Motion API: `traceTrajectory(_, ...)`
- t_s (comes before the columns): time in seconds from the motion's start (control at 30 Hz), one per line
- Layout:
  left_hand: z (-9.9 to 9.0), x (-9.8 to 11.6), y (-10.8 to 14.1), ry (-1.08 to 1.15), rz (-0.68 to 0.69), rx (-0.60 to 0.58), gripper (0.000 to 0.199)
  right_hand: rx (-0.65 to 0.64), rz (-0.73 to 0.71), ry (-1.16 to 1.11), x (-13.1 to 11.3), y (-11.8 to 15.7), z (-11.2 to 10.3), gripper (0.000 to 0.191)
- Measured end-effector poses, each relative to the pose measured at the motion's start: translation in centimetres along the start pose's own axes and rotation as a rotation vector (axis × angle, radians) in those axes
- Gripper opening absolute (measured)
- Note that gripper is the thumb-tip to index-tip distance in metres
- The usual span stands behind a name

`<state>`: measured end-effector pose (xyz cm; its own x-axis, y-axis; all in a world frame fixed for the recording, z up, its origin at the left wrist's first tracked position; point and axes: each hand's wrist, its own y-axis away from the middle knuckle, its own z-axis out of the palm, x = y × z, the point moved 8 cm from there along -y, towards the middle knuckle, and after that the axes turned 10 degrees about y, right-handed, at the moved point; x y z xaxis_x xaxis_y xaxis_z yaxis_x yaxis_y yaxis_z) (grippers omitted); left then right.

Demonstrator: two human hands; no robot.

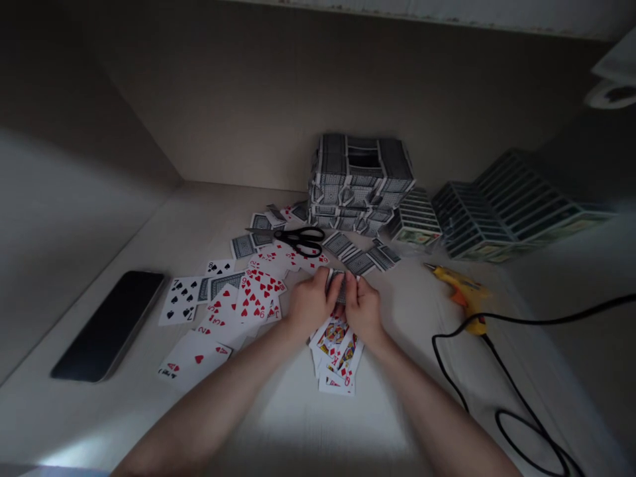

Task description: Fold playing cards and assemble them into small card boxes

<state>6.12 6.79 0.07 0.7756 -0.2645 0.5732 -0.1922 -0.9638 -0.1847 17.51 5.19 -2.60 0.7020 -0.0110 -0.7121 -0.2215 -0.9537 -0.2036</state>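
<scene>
My left hand point(313, 296) and my right hand point(364, 301) meet at the middle of the table, both closed on a playing card point(339, 293) with its grey patterned back showing. Whether it is one card or more I cannot tell. Below my fingers lie face cards point(342, 344), a king and a queen of diamonds among them. Left of my hands, loose playing cards point(258, 296) are spread, mostly hearts, with some spades. Black-handled scissors point(301, 238) rest on cards beyond my left hand.
A box built of folded cards point(360, 175) stands against the back wall, with an opening on top. Stacked card packs point(501, 212) are at the right. A yellow glue gun point(462, 295) trails a black cord point(527, 321). A phone point(109, 324) lies far left.
</scene>
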Motion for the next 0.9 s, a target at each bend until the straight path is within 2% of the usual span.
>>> traceTrajectory(0.13,-0.8,0.4,0.3,0.083,0.009,0.079,0.032,0.026,-0.061,0.13,-1.0,-0.2,-0.6,0.039)
traceTrajectory(0.27,-0.9,0.4,0.5,0.231,0.015,0.091,0.027,0.073,-0.095,0.204,-1.6,0.1,-1.3,0.038)
traceTrajectory(0.37,-0.6,0.0,0.2,0.476,-0.001,0.095,0.026,0.104,-0.096,0.137,-1.7,0.4,-1.6,0.035)
traceTrajectory(0.47,0.1,-0.8,-0.2,0.751,-0.063,0.099,0.027,0.066,-0.011,-0.038,-0.9,0.6,-1.1,0.033)
traceTrajectory(0.6,2.3,-1.3,-0.7,1.033,-0.22,-0.098,0.029,-0.006,0.125,-0.254,0.2,0.3,-0.2,0.035)
traceTrajectory(0.67,2.7,-1.2,-0.6,1.11,-0.252,-0.178,0.031,-0.015,0.181,-0.333,0.6,0.0,-0.2,0.037)
traceTrajectory(0.8,2.5,-0.2,-0.4,1.093,-0.162,-0.278,0.029,-0.007,0.251,-0.421,1.2,-0.8,-0.7,0.04)
traceTrajectory(0.9,2.5,0.1,-0.3,0.995,-0.122,-0.293,0.028,-0.031,0.276,-0.452,1.4,-1.1,-0.6,0.041)
